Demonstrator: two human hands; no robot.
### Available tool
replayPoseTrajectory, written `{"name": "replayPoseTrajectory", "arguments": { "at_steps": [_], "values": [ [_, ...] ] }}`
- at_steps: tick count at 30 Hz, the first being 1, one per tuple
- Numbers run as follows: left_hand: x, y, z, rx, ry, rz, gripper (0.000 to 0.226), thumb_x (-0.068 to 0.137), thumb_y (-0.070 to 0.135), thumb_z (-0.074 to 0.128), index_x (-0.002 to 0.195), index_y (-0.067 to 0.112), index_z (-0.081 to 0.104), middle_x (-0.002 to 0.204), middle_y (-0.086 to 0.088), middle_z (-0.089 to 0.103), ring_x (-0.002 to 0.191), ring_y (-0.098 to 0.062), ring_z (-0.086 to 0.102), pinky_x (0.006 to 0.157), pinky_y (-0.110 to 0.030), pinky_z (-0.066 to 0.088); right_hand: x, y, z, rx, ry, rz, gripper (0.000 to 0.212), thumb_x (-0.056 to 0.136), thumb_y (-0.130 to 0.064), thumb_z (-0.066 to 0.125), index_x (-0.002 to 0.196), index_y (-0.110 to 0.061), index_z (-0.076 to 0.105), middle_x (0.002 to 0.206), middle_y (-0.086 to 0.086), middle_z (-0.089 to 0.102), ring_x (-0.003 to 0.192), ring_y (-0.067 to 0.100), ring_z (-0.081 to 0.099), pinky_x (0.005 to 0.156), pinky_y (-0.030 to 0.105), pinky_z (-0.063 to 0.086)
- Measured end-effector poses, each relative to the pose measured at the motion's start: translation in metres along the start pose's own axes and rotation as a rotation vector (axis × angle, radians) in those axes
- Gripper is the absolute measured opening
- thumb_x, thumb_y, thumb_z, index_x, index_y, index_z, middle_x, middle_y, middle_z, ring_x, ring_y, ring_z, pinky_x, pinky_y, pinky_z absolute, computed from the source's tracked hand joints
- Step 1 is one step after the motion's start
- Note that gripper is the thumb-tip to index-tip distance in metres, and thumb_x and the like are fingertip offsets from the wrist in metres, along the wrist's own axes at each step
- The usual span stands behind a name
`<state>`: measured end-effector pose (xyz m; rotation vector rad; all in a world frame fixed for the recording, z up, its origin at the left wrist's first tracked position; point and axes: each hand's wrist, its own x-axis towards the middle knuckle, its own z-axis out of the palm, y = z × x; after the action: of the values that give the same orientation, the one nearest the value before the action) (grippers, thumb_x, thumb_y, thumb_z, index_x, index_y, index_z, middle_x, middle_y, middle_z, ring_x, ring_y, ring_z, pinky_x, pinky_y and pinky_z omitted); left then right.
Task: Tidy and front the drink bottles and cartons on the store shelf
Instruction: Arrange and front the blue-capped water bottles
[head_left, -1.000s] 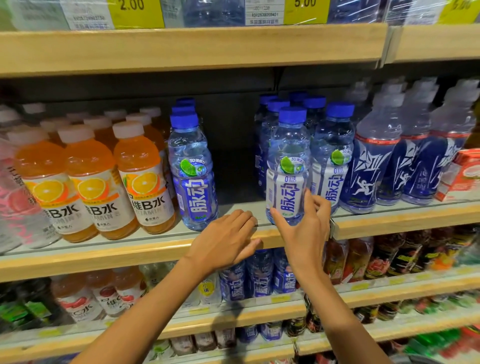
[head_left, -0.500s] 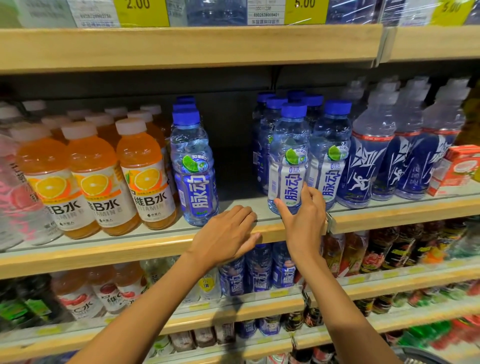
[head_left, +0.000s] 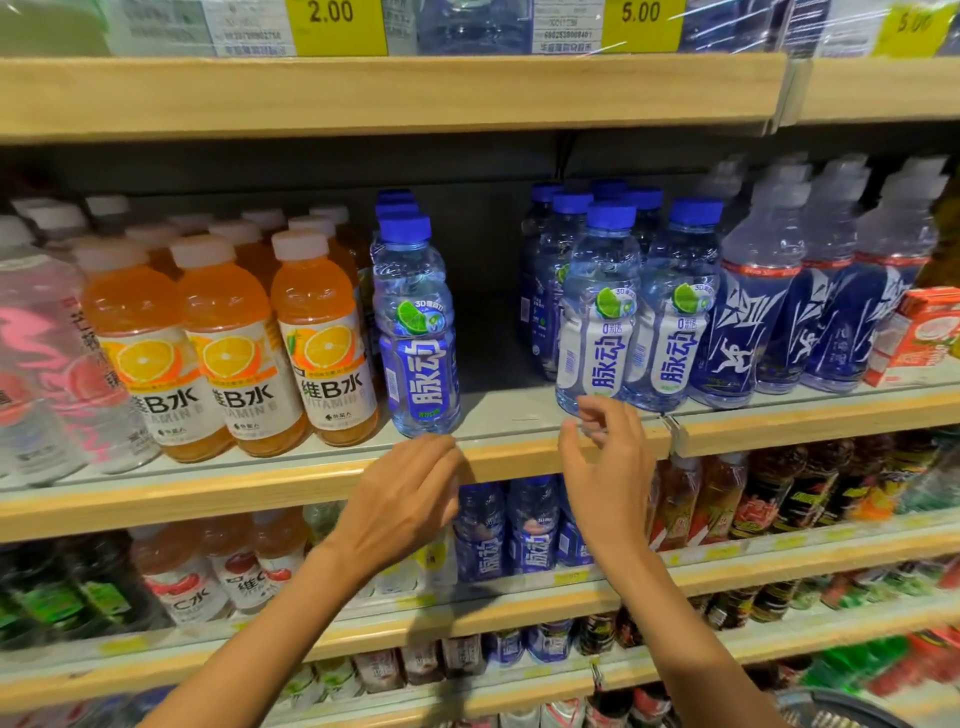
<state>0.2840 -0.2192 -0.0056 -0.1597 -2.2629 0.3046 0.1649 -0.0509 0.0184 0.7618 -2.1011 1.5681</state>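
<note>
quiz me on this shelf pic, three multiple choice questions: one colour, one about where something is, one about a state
1. What colour are the caps on the orange drinks?
A) blue B) white C) green

2. Where is the bare gap on the middle shelf?
A) among the orange drinks B) at the far left end C) between the left blue-capped row and the right blue-capped group

3. How is the front bottle of the left blue-capped row?
A) lying on its side B) upright on the shelf C) lifted in a hand

Answers:
1 B, every orange bottle has a white cap.
2 C, bare shelf shows between the two blue groups.
3 B, it stands on its base on the shelf.
</note>
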Motion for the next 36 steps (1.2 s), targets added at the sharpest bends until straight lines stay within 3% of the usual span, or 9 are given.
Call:
{"name": "replayPoseTrajectory", "arguments": {
  "at_steps": [4, 10, 13, 16, 18, 26, 30, 33, 36],
  "values": [
    [-0.023, -0.034, -0.010, 0.120, 0.005, 0.027, 0.026, 0.089, 0.014, 0.055, 0.099, -0.005, 0.070, 0.103, -0.021, 0.069, 0.087, -0.034, 0.069, 0.076, -0.039, 0.057, -0.004, -0.020, 0.032, 0.100, -0.161, 0.017, 0.025, 0.089, -0.016, 0.064, 0.113, -0.010, 0.058, 0.104, -0.002, 0.056, 0.096, 0.014, 0.056, 0.087, 0.033, 0.048],
    [-0.031, -0.061, -0.004, 0.214, -0.106, 0.261, 0.054, 0.102, 0.026, 0.022, 0.114, 0.000, 0.068, 0.112, -0.019, 0.069, 0.094, -0.030, 0.070, 0.077, -0.036, 0.056, 0.013, -0.043, 0.082, 0.199, -0.331, 0.089, 0.060, 0.083, -0.040, 0.069, 0.131, -0.015, 0.044, 0.128, 0.000, 0.052, 0.116, 0.011, 0.049, 0.097, 0.028, 0.041],
    [-0.038, -0.064, 0.003, 0.265, -0.071, 0.296, 0.048, 0.102, 0.027, 0.023, 0.125, 0.001, 0.055, 0.116, -0.016, 0.068, 0.099, -0.027, 0.069, 0.082, -0.035, 0.054, 0.019, -0.045, 0.098, 0.273, -0.376, 0.161, 0.070, 0.078, -0.045, 0.073, 0.132, -0.015, 0.040, 0.129, 0.003, 0.056, 0.113, 0.013, 0.056, 0.094, 0.030, 0.048],
    [-0.040, -0.066, 0.007, 0.319, -0.017, 0.310, 0.043, 0.102, 0.027, 0.025, 0.127, 0.001, 0.048, 0.116, -0.016, 0.068, 0.100, -0.027, 0.068, 0.086, -0.036, 0.052, 0.023, -0.047, 0.107, 0.363, -0.410, 0.173, 0.060, 0.072, -0.044, 0.078, 0.115, -0.018, 0.045, 0.114, 0.002, 0.064, 0.097, 0.008, 0.064, 0.079, 0.022, 0.054],
    [-0.038, -0.066, 0.008, 0.328, 0.013, 0.318, 0.042, 0.101, 0.026, 0.029, 0.126, 0.000, 0.050, 0.116, -0.017, 0.068, 0.100, -0.028, 0.067, 0.087, -0.036, 0.049, 0.025, -0.050, 0.112, 0.348, -0.419, 0.174, 0.059, 0.068, -0.047, 0.080, 0.107, -0.020, 0.045, 0.110, 0.000, 0.064, 0.096, 0.009, 0.065, 0.079, 0.025, 0.055],
    [-0.037, -0.062, 0.003, 0.271, 0.038, 0.255, 0.039, 0.097, 0.023, 0.041, 0.113, -0.002, 0.067, 0.111, -0.020, 0.069, 0.095, -0.031, 0.068, 0.083, -0.037, 0.054, 0.031, -0.054, 0.116, 0.346, -0.349, 0.190, 0.060, 0.073, -0.037, 0.079, 0.119, -0.015, 0.047, 0.115, 0.003, 0.062, 0.101, 0.012, 0.063, 0.083, 0.024, 0.053],
    [-0.033, -0.058, -0.005, 0.192, 0.021, 0.205, 0.035, 0.091, 0.022, 0.051, 0.108, -0.003, 0.069, 0.108, -0.020, 0.069, 0.093, -0.031, 0.068, 0.081, -0.036, 0.056, 0.034, -0.055, 0.098, 0.247, -0.291, 0.133, 0.052, 0.074, -0.038, 0.078, 0.108, -0.012, 0.049, 0.106, 0.002, 0.063, 0.092, 0.011, 0.063, 0.074, 0.020, 0.051],
    [-0.026, -0.052, -0.016, 0.084, -0.026, 0.096, 0.031, 0.090, 0.022, 0.051, 0.102, -0.001, 0.068, 0.102, -0.016, 0.068, 0.087, -0.028, 0.066, 0.075, -0.033, 0.052, 0.031, -0.057, 0.079, 0.242, -0.299, 0.105, 0.048, 0.075, -0.037, 0.077, 0.107, -0.016, 0.049, 0.097, -0.009, 0.062, 0.084, -0.004, 0.060, 0.069, 0.009, 0.047],
    [-0.013, -0.036, -0.034, -0.312, 0.017, -0.366, 0.021, 0.096, 0.018, 0.053, 0.108, 0.004, 0.061, 0.101, -0.009, 0.066, 0.086, -0.022, 0.065, 0.069, -0.028, 0.050, 0.022, -0.063, 0.060, 0.334, -0.336, 0.123, 0.044, 0.077, -0.033, 0.077, 0.110, -0.024, 0.050, 0.097, -0.015, 0.064, 0.082, -0.008, 0.062, 0.067, 0.008, 0.048]
  ]
}}
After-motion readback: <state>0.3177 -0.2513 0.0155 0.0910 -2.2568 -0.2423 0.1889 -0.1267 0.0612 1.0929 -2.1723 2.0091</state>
